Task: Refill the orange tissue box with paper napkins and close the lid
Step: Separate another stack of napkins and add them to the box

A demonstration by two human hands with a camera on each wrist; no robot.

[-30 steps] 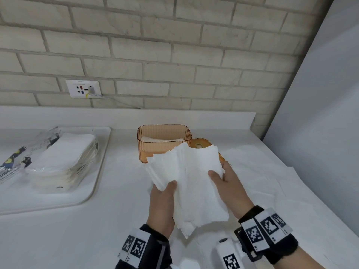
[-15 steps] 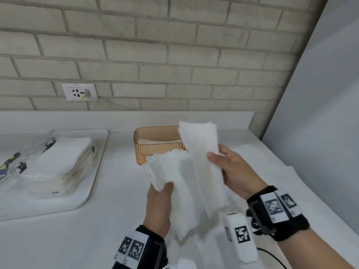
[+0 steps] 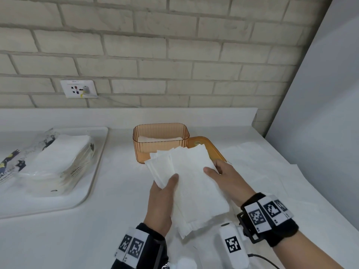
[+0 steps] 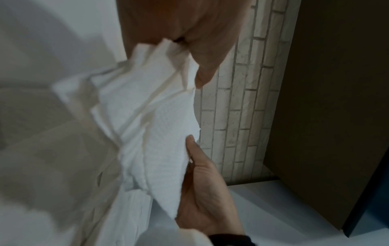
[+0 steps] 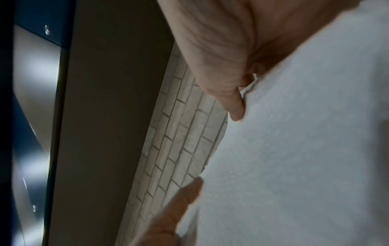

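Both hands carry our fanned stack of white paper napkins (image 3: 191, 183) above the white counter (image 3: 58, 239): our left hand (image 3: 161, 206) grips the stack's left edge with the thumb curled over the top sheet, and our right hand (image 3: 225, 177) holds the right edge, thumb on top and fingers beneath. Just behind the stack stands the ribbed translucent orange tissue box (image 3: 160, 140), open, with napkins inside. Its flat orange lid (image 3: 208, 145) lies beside it on the right. Further left, a plastic-wrapped napkin pack (image 3: 56, 160) rests on a white tray (image 3: 91, 183).
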